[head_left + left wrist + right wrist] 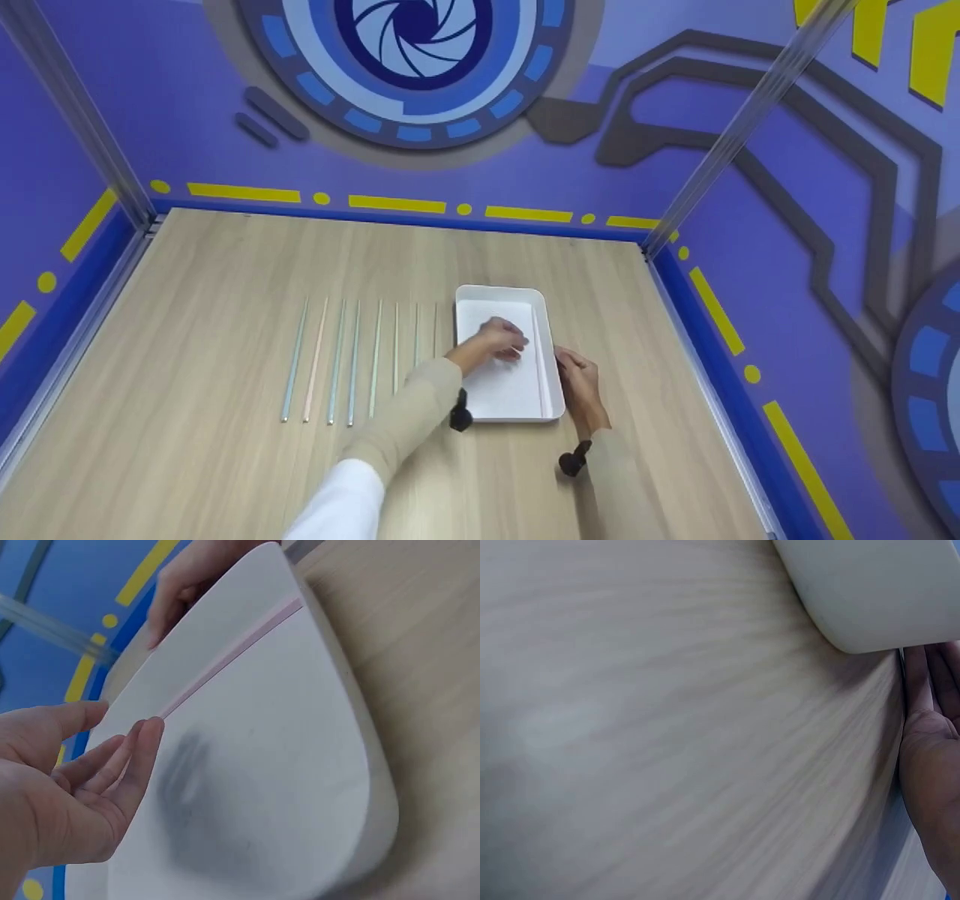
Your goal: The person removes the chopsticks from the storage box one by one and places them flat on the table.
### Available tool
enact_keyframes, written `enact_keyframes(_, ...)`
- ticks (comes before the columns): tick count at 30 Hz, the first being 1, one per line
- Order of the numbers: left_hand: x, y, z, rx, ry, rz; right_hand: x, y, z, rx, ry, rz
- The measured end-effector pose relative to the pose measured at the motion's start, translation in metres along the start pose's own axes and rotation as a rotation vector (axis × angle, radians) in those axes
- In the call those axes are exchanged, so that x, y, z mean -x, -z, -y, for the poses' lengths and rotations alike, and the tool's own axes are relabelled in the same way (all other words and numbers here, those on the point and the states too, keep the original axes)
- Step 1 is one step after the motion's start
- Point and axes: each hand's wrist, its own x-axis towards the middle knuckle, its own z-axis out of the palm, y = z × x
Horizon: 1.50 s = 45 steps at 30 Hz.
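A white rectangular tray (499,390) stands on the table, with one thin pink rod (538,360) lying lengthwise inside near its right wall. Over the tray hovers my left hand (501,339), its fingers loosely bent and nothing held between them. The left wrist view shows the same hand (82,787) with the thumb apart from the fingers, casting a shadow on the tray floor. Beside the tray's right wall is my right hand (581,379), its fingertips at the rim. In the right wrist view, the tray's wall (885,600) partly hides the right hand's fingers (919,682).
Left of the tray several thin rods lie roughly parallel, among them a blue rod (294,364) and a pink rod (315,364). My left forearm (412,412) covers the lower ends of some. Purple panels (187,135) enclose the wooden table (187,375).
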Motion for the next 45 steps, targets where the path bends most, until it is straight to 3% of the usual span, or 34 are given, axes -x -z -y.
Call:
enact_keyframes(2, -0.003, -0.018, 0.003, -0.046, 0.003, -0.042, 0.001, -0.001, -0.001, -0.025, 0.009, -0.002)
enact_keyframes(5, -0.008, -0.042, 0.009, -0.199, -0.016, -0.111, 0.003, -0.003, -0.002, -0.041, 0.032, 0.003)
enact_keyframes(9, -0.011, -0.059, 0.016, -0.429, -0.097, -0.221, 0.003, -0.007, -0.002, -0.041, 0.036, 0.000)
enact_keyframes(12, -0.014, -0.062, 0.021, -0.502, -0.145, -0.290, 0.002, -0.010, -0.002, -0.042, 0.021, -0.006)
enact_keyframes(17, -0.019, -0.061, 0.027, -0.538, -0.162, -0.329, 0.001, -0.009, -0.003, -0.035, 0.019, 0.005)
enact_keyframes(24, -0.021, -0.061, 0.021, -0.677, -0.093, -0.344, 0.000, -0.006, -0.001, -0.052, 0.017, 0.014)
enact_keyframes(30, -0.023, -0.058, 0.019, -0.840, -0.112, -0.321, 0.001, -0.005, 0.000, -0.023, 0.005, 0.017)
enact_keyframes(37, -0.022, -0.046, 0.016, -0.772, -0.105, -0.316, -0.002, -0.002, 0.001, 0.026, -0.007, 0.010)
enact_keyframes(40, -0.019, -0.039, 0.011, -0.723, -0.047, -0.281, -0.003, 0.000, 0.001, 0.031, -0.034, 0.008)
enact_keyframes(45, -0.011, -0.026, 0.001, -0.547, 0.081, -0.181, -0.002, 0.001, 0.002, 0.031, -0.057, 0.015)
